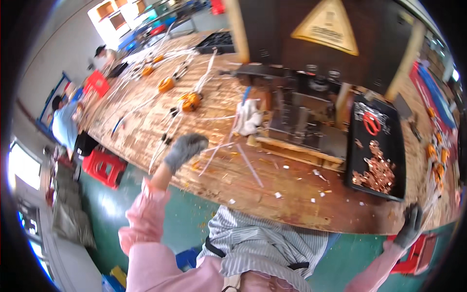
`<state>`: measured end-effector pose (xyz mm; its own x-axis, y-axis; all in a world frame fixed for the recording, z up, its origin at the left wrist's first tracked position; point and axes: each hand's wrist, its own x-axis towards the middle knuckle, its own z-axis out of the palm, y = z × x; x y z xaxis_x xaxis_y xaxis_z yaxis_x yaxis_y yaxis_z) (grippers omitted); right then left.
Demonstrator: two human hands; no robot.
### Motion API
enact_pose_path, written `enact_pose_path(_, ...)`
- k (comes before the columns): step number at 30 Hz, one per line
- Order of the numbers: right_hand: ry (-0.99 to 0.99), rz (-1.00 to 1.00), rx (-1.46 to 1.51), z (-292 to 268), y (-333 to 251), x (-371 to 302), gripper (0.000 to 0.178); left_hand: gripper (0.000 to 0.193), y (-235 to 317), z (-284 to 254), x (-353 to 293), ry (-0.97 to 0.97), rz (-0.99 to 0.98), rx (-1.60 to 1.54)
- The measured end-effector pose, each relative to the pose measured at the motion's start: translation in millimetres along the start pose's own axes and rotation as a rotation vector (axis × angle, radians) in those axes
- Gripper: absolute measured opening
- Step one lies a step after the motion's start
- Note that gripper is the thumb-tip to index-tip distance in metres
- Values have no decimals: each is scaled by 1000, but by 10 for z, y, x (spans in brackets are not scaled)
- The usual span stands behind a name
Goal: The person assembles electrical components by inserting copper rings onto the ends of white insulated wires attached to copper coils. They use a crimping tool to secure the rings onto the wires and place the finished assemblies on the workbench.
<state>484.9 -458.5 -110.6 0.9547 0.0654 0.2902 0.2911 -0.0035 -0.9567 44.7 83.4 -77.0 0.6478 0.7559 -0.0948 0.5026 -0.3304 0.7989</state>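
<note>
White wires lay just right of your right hand, running away from you; left hand well apart. Couldn't tell either hand's grip.

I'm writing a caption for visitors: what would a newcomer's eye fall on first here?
Probably the yellow warning triangle on the dark machine, at the top right of centre. Next, perhaps, the shiny copper-coloured pieces heaped in the black tray to the machine's right, then the orange bundles among white cables on the wooden table's left.
</note>
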Motion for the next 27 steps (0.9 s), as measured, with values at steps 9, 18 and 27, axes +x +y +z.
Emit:
enact_pose_path(9,-9,117,-36,671,310,-913,22,66,-516,-1039,979,340,-286,1072)
enact_pose_path(18,99,-207,-538,984,674,-1086,20,60,-943,-966,993,363,-364,740)
enact_pose_path(27,127,-215,-530,964,731,-1124,25,65,-605,-994,-682,48,-408,751)
